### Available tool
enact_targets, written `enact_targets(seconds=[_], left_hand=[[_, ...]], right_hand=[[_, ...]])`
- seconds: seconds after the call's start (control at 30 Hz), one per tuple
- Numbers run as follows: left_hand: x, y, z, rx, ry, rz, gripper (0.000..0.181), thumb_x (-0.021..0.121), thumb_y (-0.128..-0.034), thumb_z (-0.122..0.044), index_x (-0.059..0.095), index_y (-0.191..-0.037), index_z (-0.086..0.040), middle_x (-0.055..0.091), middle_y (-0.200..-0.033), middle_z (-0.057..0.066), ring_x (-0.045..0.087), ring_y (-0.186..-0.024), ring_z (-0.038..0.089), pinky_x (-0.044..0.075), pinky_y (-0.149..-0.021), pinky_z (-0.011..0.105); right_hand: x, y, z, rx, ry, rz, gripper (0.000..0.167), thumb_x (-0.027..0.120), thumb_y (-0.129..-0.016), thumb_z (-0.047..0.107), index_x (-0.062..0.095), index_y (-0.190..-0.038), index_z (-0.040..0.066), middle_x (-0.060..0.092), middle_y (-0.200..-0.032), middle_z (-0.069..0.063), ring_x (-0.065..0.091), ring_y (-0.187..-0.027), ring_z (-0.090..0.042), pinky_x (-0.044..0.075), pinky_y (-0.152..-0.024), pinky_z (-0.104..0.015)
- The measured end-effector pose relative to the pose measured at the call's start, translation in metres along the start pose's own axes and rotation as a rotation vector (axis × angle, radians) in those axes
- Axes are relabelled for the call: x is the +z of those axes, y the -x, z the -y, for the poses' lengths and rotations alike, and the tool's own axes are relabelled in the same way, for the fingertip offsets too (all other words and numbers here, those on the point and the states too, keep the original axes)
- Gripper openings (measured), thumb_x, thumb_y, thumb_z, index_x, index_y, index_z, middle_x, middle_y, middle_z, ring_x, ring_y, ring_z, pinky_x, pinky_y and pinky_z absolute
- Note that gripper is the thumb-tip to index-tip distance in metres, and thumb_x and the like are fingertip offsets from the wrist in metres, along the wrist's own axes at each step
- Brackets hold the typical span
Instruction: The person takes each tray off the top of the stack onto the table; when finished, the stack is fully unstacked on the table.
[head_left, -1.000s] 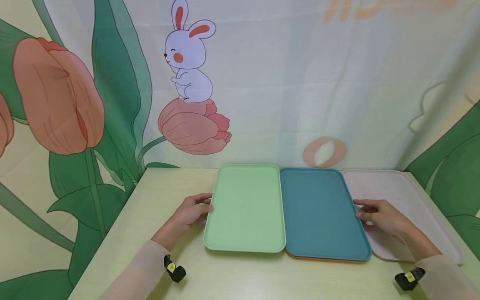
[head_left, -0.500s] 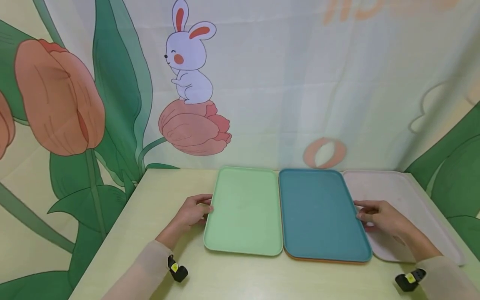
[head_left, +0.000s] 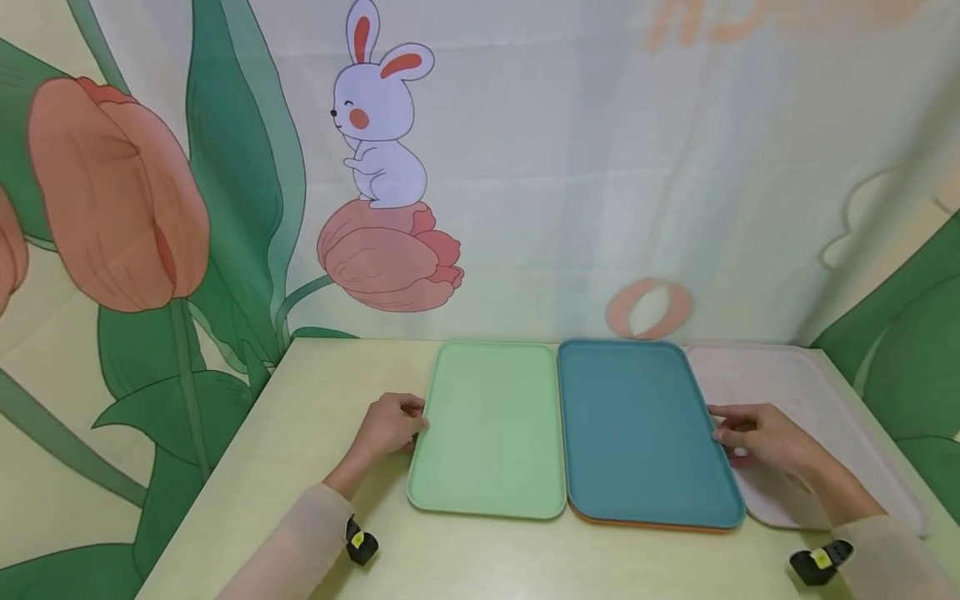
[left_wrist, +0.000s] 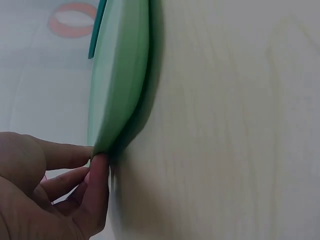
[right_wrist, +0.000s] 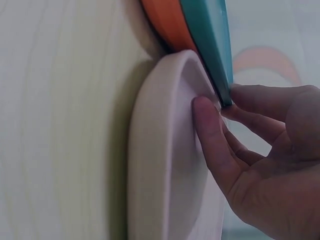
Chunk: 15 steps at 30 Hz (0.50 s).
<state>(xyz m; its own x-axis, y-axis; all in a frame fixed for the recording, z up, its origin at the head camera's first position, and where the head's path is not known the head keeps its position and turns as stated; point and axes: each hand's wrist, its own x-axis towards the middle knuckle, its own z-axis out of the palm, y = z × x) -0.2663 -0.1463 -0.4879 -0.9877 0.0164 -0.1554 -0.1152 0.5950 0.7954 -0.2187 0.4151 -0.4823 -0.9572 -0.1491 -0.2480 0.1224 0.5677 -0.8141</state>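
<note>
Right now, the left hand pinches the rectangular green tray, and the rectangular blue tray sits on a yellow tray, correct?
Not yellow: the right wrist view shows the blue tray on an orange tray. The left hand does pinch the green tray.

The head view looks forward and down from above the table [head_left: 495, 560]; both wrist views sit low and close, turned sideways, facing the backdrop [head_left: 525, 167]; left wrist and head share the green tray [head_left: 487, 429], right wrist and head the blue tray [head_left: 647, 433].

Four trays [head_left: 487, 429] show, from six o'clock round to four. Two hands [head_left: 388, 423] appear, plus one printed rabbit [head_left: 382, 108] at eleven.
</note>
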Motion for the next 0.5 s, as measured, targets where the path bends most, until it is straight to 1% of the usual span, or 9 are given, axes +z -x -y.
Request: enact_targets(seconds=[0.07, 0.27, 0.4, 0.5], left_hand=[[0.001, 0.002, 0.0, 0.01, -0.03, 0.01, 0.031, 0.073, -0.0957, -0.002, 0.072, -0.126, 0.003, 0.067, -0.097, 0.009, 0.062, -0.074, 0.016, 0.061, -0.059, 0.029], [0.0, 0.01, -0.004, 0.049, -0.069, 0.022, 0.031, 0.073, -0.0963, 0.0, 0.071, -0.127, 0.005, 0.066, -0.093, 0.009, 0.062, -0.073, 0.016, 0.061, -0.059, 0.03], [0.001, 0.013, -0.005, 0.063, -0.113, 0.027, 0.032, 0.073, -0.0964, 0.001, 0.07, -0.128, 0.006, 0.064, -0.09, 0.007, 0.061, -0.065, 0.015, 0.058, -0.056, 0.028], [0.0, 0.013, -0.007, 0.068, -0.138, 0.046, 0.034, 0.073, -0.0977, -0.002, 0.068, -0.13, 0.007, 0.065, -0.091, 0.008, 0.063, -0.061, 0.015, 0.057, -0.057, 0.028]], right_hand=[[-0.001, 0.0, -0.001, 0.0, 0.003, 0.004, 0.057, 0.06, -0.107, 0.005, 0.037, -0.156, -0.015, 0.064, -0.116, -0.021, 0.065, -0.096, -0.022, 0.065, -0.078, -0.038], [-0.003, 0.0, -0.003, -0.017, -0.007, 0.017, 0.06, 0.064, -0.105, 0.006, 0.039, -0.155, -0.014, 0.065, -0.116, -0.021, 0.066, -0.095, -0.02, 0.065, -0.077, -0.038], [-0.004, -0.001, -0.003, -0.006, -0.012, 0.021, 0.06, 0.064, -0.105, 0.007, 0.038, -0.155, -0.014, 0.065, -0.117, -0.021, 0.066, -0.095, -0.02, 0.065, -0.078, -0.038], [-0.005, -0.001, -0.003, 0.003, -0.011, 0.021, 0.06, 0.063, -0.106, 0.006, 0.038, -0.156, -0.013, 0.065, -0.117, -0.021, 0.066, -0.095, -0.019, 0.065, -0.078, -0.038]])
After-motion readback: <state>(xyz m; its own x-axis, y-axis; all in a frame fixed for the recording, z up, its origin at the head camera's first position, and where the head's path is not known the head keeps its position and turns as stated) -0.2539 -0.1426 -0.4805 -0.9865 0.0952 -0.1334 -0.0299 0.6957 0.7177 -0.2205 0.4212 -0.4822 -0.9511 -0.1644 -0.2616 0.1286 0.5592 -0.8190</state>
